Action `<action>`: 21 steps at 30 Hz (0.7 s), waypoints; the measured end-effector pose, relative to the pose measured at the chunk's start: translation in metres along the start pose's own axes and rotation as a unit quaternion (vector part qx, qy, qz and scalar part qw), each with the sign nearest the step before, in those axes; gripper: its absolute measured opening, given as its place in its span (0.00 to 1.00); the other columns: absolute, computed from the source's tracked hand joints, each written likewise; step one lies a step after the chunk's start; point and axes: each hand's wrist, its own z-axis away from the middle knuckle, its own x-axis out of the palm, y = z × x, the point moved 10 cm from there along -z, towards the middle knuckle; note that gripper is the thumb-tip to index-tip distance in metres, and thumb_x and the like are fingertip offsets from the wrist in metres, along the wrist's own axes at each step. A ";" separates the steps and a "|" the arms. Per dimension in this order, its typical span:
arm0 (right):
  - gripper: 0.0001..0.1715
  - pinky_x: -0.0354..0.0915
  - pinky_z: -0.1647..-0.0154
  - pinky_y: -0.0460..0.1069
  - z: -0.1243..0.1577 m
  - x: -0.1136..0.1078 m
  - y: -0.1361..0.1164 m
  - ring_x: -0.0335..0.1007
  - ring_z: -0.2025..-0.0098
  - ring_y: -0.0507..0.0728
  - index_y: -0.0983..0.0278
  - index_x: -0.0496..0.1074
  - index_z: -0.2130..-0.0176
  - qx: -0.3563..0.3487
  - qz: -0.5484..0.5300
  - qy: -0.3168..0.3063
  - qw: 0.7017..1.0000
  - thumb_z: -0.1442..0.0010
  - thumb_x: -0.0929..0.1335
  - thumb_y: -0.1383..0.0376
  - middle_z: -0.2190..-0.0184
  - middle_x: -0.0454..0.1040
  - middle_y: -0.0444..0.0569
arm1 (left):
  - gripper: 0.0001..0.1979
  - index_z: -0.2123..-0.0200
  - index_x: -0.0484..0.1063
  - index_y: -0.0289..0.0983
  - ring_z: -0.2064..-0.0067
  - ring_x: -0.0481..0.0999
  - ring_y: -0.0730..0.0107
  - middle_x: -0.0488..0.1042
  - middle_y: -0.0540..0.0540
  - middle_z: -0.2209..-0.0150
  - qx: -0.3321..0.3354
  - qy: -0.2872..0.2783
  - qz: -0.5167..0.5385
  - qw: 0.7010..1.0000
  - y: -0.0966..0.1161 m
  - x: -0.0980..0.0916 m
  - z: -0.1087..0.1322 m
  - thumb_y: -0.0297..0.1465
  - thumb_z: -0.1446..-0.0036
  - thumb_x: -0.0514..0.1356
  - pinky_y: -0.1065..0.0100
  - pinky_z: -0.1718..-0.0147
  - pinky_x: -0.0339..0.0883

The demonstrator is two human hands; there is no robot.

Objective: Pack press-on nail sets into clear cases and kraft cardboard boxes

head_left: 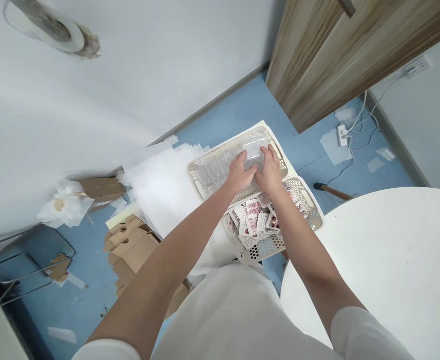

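Both my arms reach down to two cream plastic baskets on the blue floor. My left hand (239, 173) and my right hand (269, 171) are side by side, fingers curled round a clear plastic tray (256, 150) over the far basket (205, 172), which holds a stack of clear plastic trays. The near basket (312, 207) sits just under my wrists and holds several small red-and-white printed cards (255, 218).
A round white table (385, 260) stands at the right. White foam sheets (160, 185) and flattened cardboard boxes (133, 245) lie left of the baskets. A wooden door (340, 55), a power strip (342, 135) with cables and a dark chair (32, 255) surround the spot.
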 end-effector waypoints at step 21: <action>0.26 0.58 0.47 0.55 0.302 -0.027 -0.088 0.50 0.41 0.60 0.60 0.61 0.50 0.035 -0.224 0.231 0.946 0.51 0.63 0.67 0.42 0.53 0.52 | 0.18 0.63 0.69 0.33 0.63 0.73 0.68 0.72 0.43 0.63 0.017 -0.004 0.313 0.949 -0.029 -0.040 0.239 0.32 0.61 0.65 0.65 0.61 0.66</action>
